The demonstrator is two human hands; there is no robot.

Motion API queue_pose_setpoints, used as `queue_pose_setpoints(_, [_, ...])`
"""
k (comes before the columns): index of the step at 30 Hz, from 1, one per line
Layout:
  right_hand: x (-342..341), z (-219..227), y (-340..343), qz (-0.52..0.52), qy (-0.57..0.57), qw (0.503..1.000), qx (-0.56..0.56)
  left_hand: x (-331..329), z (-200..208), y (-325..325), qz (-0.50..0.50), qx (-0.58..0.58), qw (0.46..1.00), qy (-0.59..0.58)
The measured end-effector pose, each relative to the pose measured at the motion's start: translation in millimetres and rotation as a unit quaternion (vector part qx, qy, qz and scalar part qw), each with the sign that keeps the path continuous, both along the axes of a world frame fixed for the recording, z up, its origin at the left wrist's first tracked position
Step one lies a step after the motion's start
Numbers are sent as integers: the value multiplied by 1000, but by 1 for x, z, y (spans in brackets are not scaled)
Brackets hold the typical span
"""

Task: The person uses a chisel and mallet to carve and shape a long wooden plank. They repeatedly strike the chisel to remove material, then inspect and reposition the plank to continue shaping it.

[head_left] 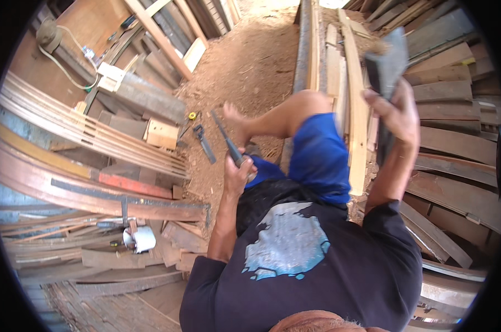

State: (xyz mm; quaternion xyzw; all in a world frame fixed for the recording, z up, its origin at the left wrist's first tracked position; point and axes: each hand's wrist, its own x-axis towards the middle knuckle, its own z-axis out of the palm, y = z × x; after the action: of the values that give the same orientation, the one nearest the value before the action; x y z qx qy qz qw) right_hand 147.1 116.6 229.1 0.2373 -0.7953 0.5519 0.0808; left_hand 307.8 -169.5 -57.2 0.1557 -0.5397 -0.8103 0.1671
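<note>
My left hand (238,170) is closed round the dark handle of a chisel (232,148), its narrow blade pointing forward and a little left over the dirt floor. Raised at the right, my right hand (397,113) grips a grey, block-like tool (391,61). Motion blurs it, and its exact kind cannot be made out. On the ground just left of the chisel lies a dark metal tool (204,145). A small round yellow object (193,115) rests beyond it.
My blue-shorted leg (317,144) is bent in front of me. Long boards (352,110) lie to its right, with stacked planks (449,141) beyond. Grooved timber (95,124) and a curved beam (123,202) span the left side. A white cup-like container (142,239) stands among scraps.
</note>
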Motion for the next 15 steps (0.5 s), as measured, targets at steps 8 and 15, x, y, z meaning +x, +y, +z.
queue_pose_setpoints(8, [-130, -211, 5, -128, -75, 932, 330, 0, 22, -14, 44, 4, 998, -42])
queue_pose_setpoints(15, [-157, -287, -48, -91, -141, 900, 401, -22, 11, -73, 110, 4, 982, -156])
